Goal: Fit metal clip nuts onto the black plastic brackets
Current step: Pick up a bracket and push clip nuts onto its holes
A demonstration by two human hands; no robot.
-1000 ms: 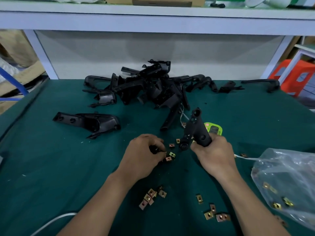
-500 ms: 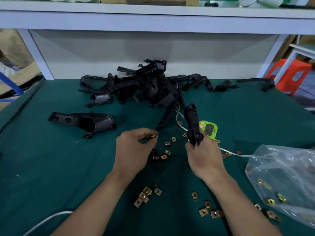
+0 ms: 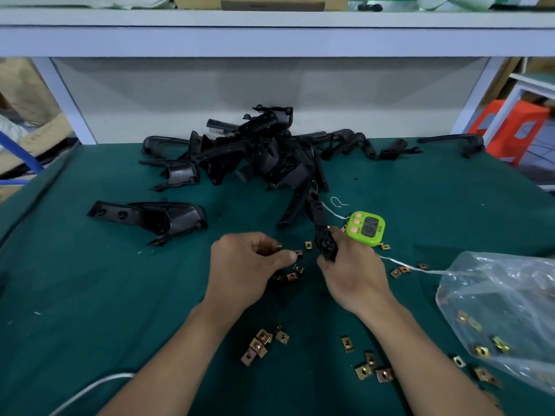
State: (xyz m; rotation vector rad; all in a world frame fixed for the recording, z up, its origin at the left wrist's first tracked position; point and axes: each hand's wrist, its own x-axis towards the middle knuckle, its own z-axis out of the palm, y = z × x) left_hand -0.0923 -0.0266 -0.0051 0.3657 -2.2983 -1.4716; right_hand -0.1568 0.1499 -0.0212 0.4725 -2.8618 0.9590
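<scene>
The left hand [image 3: 244, 267] pinches one clip nut [image 3: 298, 254] between thumb and fingertip just above the green table [image 3: 90, 295], close to the lower end of a black bracket [image 3: 317, 219] that the right hand [image 3: 356, 276] grips with curled fingers, holding it tilted upward. More brackets lie in a heap [image 3: 264, 151] at the back and one lies alone [image 3: 150, 217] to the left. Loose nuts [image 3: 261, 343] are scattered near the wrists, beside a green timer [image 3: 365, 228] and a clear plastic bag [image 3: 504, 310] with nuts inside.
</scene>
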